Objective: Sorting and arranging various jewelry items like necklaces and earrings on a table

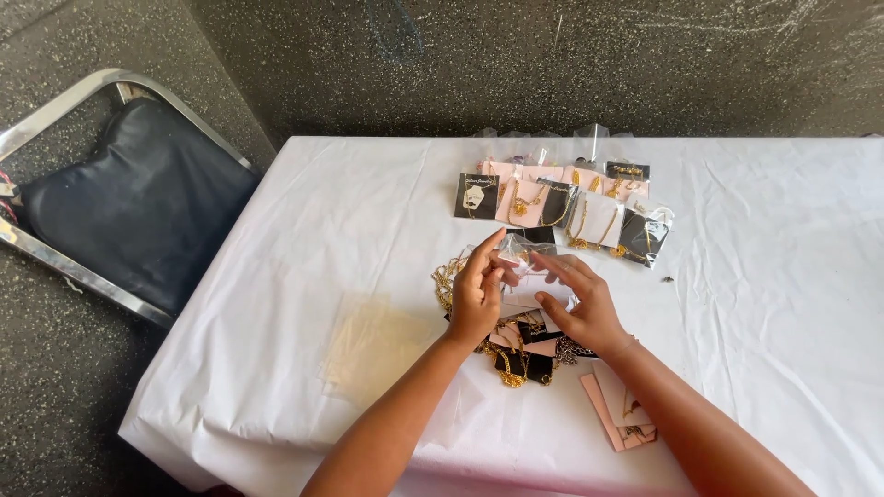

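Note:
My left hand (477, 296) and my right hand (578, 304) meet over the middle of a table covered in a white cloth (313, 230). Together they hold a small clear plastic sleeve with a card (521, 261) by its edges, fingertips pinched on it. Under the hands lies a loose heap of gold chains and black and pink jewellery cards (525, 354). Beyond the hands, a row of packed jewellery cards in clear sleeves (562, 202) lies flat on the cloth.
A stack of clear plastic sleeves (373, 345) lies left of the hands. Pink cards (622, 414) rest by my right forearm. A dark padded chair with a metal frame (129, 202) stands at the table's left. A grey wall rises behind the table.

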